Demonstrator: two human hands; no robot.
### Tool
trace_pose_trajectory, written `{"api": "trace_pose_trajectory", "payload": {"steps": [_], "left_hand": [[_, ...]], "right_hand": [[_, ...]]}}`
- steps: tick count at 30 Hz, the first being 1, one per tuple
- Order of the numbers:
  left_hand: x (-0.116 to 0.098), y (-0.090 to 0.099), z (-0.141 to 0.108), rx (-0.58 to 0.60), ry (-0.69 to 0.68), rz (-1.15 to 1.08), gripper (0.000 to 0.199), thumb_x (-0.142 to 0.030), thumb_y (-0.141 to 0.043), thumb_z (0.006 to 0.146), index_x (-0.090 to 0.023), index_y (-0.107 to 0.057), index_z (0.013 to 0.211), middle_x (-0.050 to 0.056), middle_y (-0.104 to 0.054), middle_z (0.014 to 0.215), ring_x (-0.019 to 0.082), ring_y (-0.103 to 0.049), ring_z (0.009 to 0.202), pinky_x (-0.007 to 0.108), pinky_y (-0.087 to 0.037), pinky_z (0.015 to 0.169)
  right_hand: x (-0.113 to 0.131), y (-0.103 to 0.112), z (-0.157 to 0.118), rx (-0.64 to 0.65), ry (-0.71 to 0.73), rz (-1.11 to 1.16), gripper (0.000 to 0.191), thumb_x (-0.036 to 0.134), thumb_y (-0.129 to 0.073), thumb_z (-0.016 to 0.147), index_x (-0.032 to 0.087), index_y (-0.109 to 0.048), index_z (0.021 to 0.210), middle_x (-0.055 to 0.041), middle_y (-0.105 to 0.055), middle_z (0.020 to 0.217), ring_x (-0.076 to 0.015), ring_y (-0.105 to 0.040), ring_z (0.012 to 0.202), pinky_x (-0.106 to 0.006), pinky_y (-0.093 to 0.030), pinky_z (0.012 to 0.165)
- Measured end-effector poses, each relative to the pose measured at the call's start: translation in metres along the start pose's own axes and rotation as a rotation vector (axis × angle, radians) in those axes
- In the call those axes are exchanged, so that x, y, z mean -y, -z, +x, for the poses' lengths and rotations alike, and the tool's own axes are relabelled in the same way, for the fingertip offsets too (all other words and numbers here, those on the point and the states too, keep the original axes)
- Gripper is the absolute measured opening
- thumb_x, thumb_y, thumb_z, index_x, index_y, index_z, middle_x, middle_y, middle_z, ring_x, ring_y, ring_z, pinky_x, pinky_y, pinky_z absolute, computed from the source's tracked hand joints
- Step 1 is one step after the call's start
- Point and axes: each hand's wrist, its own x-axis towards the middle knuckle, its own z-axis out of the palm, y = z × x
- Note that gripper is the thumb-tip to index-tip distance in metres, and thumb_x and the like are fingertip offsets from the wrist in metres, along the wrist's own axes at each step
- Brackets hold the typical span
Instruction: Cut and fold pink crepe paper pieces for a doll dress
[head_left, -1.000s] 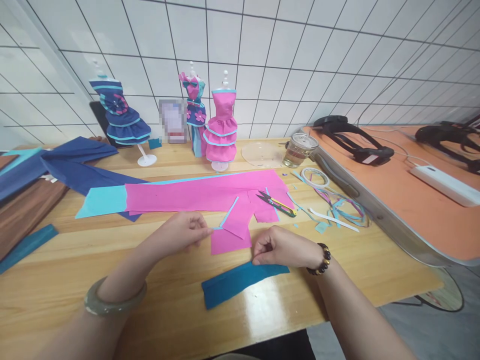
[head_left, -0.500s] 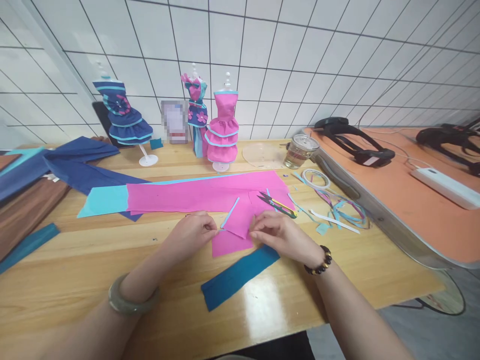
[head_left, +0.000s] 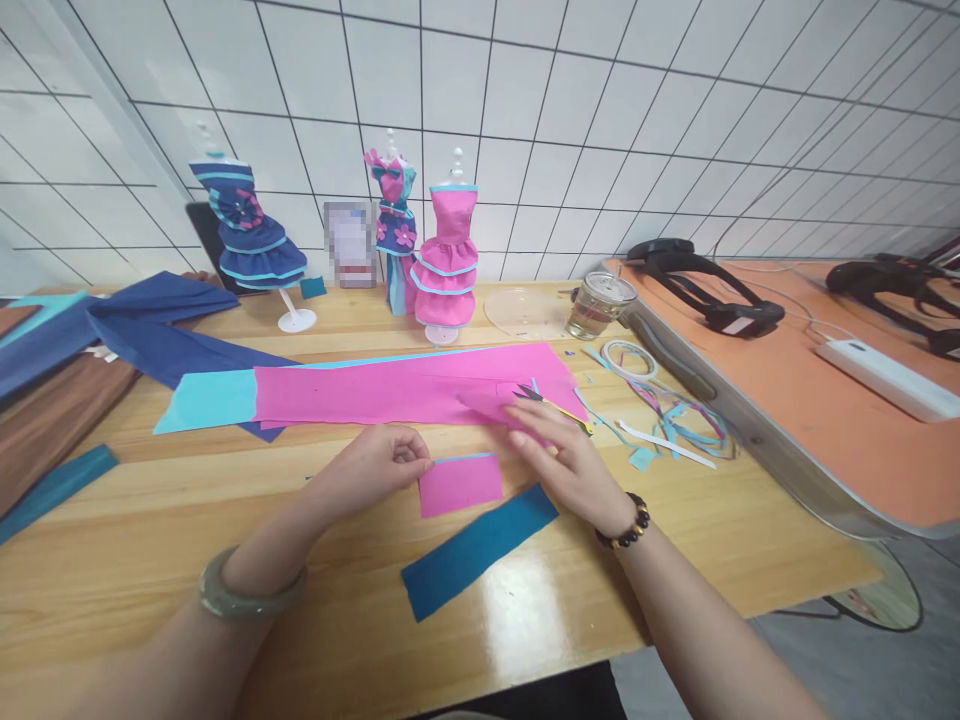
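Note:
My left hand [head_left: 386, 462] has thumb and forefinger closed at the upper left corner of a small pink fabric piece [head_left: 460, 486]. A light-blue strip [head_left: 465, 457] runs along that piece's top edge. Right of it, my right hand [head_left: 566, 462] has a second pink fabric piece [head_left: 491, 406] between its long fingers and thumb; the fingers partly hide it. Thread snips [head_left: 574, 418] with yellow handles lie beyond the right fingers, partly covered. A teal fabric strip [head_left: 480, 555] rests nearer me, slanted and untouched. Behind both hands stretches a long pink cloth [head_left: 360, 392].
Three small dress forms stand at the back in a navy dress [head_left: 259, 250], a multicoloured dress [head_left: 394, 225] and a pink dress [head_left: 450, 255]. To the right are a lidded glass [head_left: 600, 305], a tape roll [head_left: 630, 360] and tangled ribbon scraps [head_left: 694, 425]. Navy cloth [head_left: 165, 305] lies left.
My right hand has moved the upper pink piece away from me, off the lower piece, whose blue-edged top now shows. The right fingers have straightened. My left hand stays nearly in place.

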Motion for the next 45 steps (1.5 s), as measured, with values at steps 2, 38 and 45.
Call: {"api": "trace_pose_trajectory", "payload": {"steps": [2, 38, 45], "left_hand": [[-0.002, 0.001, -0.001, 0.005, 0.026, -0.041, 0.018, -0.034, -0.052, 0.072, -0.018, -0.059, 0.074, 0.0, -0.062, 0.063, 0.014, -0.056, 0.061, 0.021, -0.038, 0.052], [-0.004, 0.001, 0.002, 0.016, -0.056, -0.16, 0.026, -0.039, -0.053, 0.074, -0.017, -0.064, 0.083, 0.003, -0.065, 0.075, 0.017, -0.058, 0.071, 0.025, -0.043, 0.063], [-0.016, -0.016, -0.002, -0.063, -0.301, 0.059, 0.026, -0.035, -0.057, 0.073, -0.023, -0.065, 0.094, 0.004, -0.065, 0.097, 0.02, -0.056, 0.089, 0.027, -0.04, 0.079]], "right_hand": [[-0.003, 0.003, -0.001, -0.198, -0.07, 0.014, 0.033, 0.028, -0.044, 0.088, 0.022, -0.053, 0.118, -0.0085, -0.052, 0.123, -0.0209, -0.044, 0.117, -0.041, -0.035, 0.099], [0.001, -0.014, -0.001, 0.148, -0.19, 0.211, 0.02, 0.029, -0.048, 0.085, 0.016, -0.062, 0.078, -0.0039, -0.064, 0.077, -0.0141, -0.057, 0.071, -0.026, -0.045, 0.065], [0.01, -0.016, -0.002, 0.257, -0.083, 0.192, 0.019, 0.027, -0.048, 0.085, 0.017, -0.063, 0.081, -0.0022, -0.063, 0.076, -0.0126, -0.057, 0.072, -0.024, -0.044, 0.067]]}}
